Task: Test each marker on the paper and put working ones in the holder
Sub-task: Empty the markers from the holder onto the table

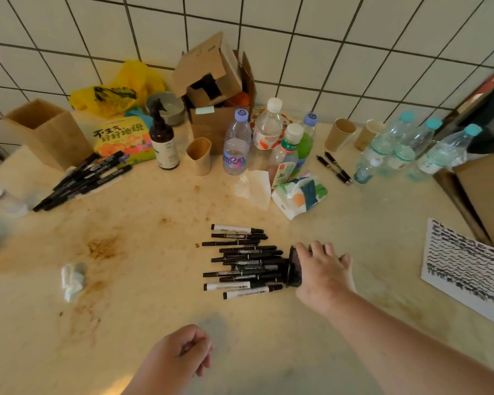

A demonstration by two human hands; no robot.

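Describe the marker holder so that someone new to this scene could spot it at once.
Start at the scribbled test paper at the counter's right edge and look left. The right hand grips a black mesh holder, tipped sideways, markers spilling from its mouth. Nothing else here is mesh.

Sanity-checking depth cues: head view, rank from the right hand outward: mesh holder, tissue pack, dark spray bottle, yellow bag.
1. Mesh holder: lying on its side under the right hand, gripped.
2. Tissue pack: beyond the hand, mid-counter.
3. Dark spray bottle: farther back, to the left.
4. Yellow bag: back left, against the tiled wall.
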